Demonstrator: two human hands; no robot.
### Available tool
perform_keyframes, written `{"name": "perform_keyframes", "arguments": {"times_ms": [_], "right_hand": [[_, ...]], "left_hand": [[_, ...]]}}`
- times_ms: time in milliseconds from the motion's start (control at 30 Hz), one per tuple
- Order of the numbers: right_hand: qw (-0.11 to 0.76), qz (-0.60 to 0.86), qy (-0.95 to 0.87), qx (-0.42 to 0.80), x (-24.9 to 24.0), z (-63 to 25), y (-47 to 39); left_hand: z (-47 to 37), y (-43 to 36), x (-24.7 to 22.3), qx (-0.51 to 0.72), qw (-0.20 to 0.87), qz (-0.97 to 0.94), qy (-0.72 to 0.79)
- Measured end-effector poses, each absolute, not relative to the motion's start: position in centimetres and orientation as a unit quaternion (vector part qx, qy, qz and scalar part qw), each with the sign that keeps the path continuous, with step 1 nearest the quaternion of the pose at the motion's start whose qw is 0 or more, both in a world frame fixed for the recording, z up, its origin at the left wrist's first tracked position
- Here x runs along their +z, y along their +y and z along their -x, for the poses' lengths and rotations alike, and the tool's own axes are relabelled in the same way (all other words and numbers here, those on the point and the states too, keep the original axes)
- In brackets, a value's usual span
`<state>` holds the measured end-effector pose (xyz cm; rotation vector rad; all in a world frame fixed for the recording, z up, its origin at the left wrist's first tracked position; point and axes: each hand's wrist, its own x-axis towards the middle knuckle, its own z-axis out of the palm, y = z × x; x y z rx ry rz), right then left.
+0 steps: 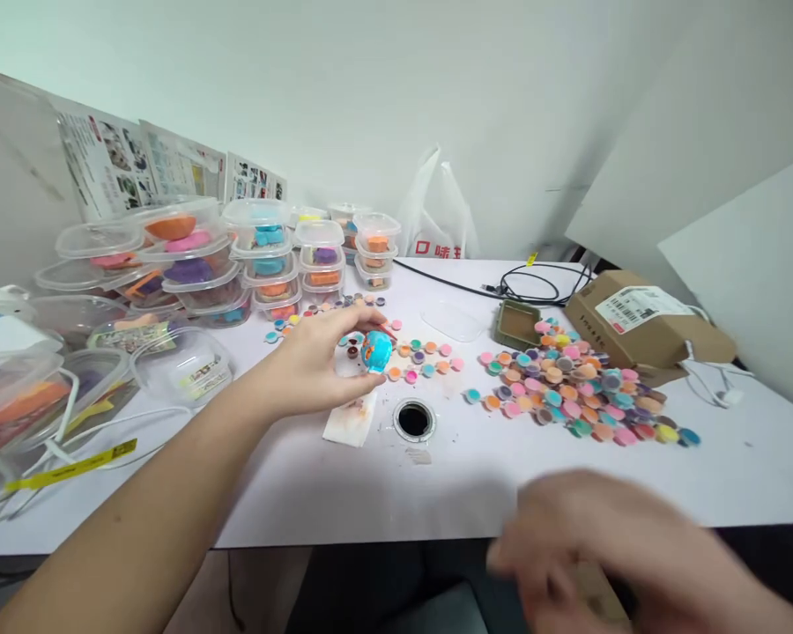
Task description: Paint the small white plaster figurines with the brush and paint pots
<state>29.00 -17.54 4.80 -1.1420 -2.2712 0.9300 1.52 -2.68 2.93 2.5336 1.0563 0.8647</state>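
One small, round, blue-and-orange object (376,352) is held in left hand (314,359), between thumb and fingertips, above white worktop (344,497); blurred right hand (581,533) is seen well apart, grip cannot be told.

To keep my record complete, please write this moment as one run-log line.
left hand: holds blue-orange ball | right hand: blurred, grip unclear | paint pots: spread across table
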Motion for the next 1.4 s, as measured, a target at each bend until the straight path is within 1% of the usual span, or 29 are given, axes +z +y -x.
{"name": "perform_keyframes", "arguments": {"times_ms": [67, 100, 167, 200, 300, 367, 467, 667, 767, 933, 1067, 1200, 1267, 1400], "right_hand": [[0.313, 0.483, -0.769, 0.277, 6.9, -28.3, -14.4], [0.328, 0.504, -0.758, 0.252, 7.3, -27.7, -12.6], [0.301, 0.522, -0.755, 0.259, 7.2, -26.5, -8.9], [0.273, 0.516, -0.761, 0.284, 6.8, -25.9, -7.2], [0.247, 0.458, -0.78, 0.346, 5.4, -24.8, -4.0], [0.251, 0.442, -0.778, 0.369, 4.5, -24.5, -3.2], [0.27, 0.462, -0.748, 0.392, 3.6, -24.7, -3.2], [0.276, 0.502, -0.698, 0.429, 2.4, -25.0, -3.1], [0.306, 0.495, -0.694, 0.424, 2.0, -25.1, -2.7], [0.418, 0.471, -0.661, 0.409, 2.1, -25.5, -2.7], [0.475, 0.495, -0.626, 0.371, 2.9, -25.9, -3.0], [0.536, 0.499, -0.59, 0.34, 3.6, -26.6, -3.0], [0.547, 0.489, -0.582, 0.35, 3.7, -27.1, -2.8], [0.547, 0.446, -0.569, 0.423, 3.9, -28.2, -2.5]], "left_hand": [[-1.6, -2.9, 3.0, 0.288, 0.118, -0.885, 0.346], [-1.7, -3.0, 3.0, 0.288, 0.115, -0.89, 0.335], [-1.9, -3.3, 3.0, 0.294, 0.119, -0.894, 0.317], [-2.0, -3.4, 3.0, 0.298, 0.123, -0.894, 0.313], [-2.2, -3.3, 2.8, 0.302, 0.128, -0.889, 0.32], [-2.3, -3.1, 2.6, 0.294, 0.133, -0.888, 0.327], [-2.5, -2.8, 2.1, 0.269, 0.137, -0.893, 0.335], [-3.2, -2.9, 0.9, 0.246, 0.077, -0.91, 0.326], [-3.4, -2.7, 0.5, 0.26, 0.067, -0.907, 0.325], [-3.2, -2.3, 0.6, 0.282, 0.065, -0.908, 0.304], [-2.9, -2.5, 1.0, 0.302, 0.101, -0.902, 0.29], [-2.5, -2.0, 1.0, 0.332, 0.181, -0.867, 0.324], [-2.2, -1.3, 0.6, 0.34, 0.221, -0.848, 0.341], [-1.5, -0.2, -0.1, 0.367, 0.275, -0.812, 0.361]]}}
